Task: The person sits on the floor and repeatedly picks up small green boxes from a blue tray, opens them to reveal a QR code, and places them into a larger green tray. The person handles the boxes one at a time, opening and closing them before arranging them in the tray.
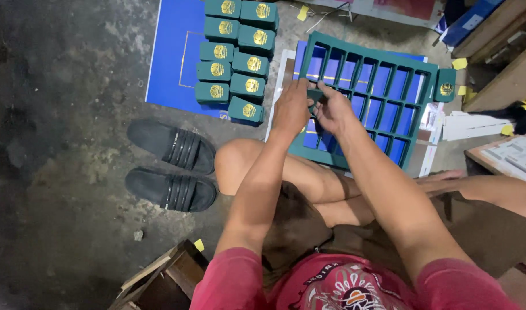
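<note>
I sit on the floor with a large dark green card sheet (424, 72) in front of me, its rectangular windows cut out over a blue board. My left hand (291, 109) and my right hand (332, 109) meet over its near left part. Both pinch a small green card piece (315, 95) between the fingertips. To the left, several small green cards with gold emblems (235, 54) lie in two overlapping rows on a blue sheet (171, 57).
A pair of black slippers (171, 166) lies on the concrete floor at my left. One more green emblem card (445, 86) rests by the sheet's right edge. Wooden pieces (159, 278) sit near my left side, and a wooden bench edge (504, 152) is at right.
</note>
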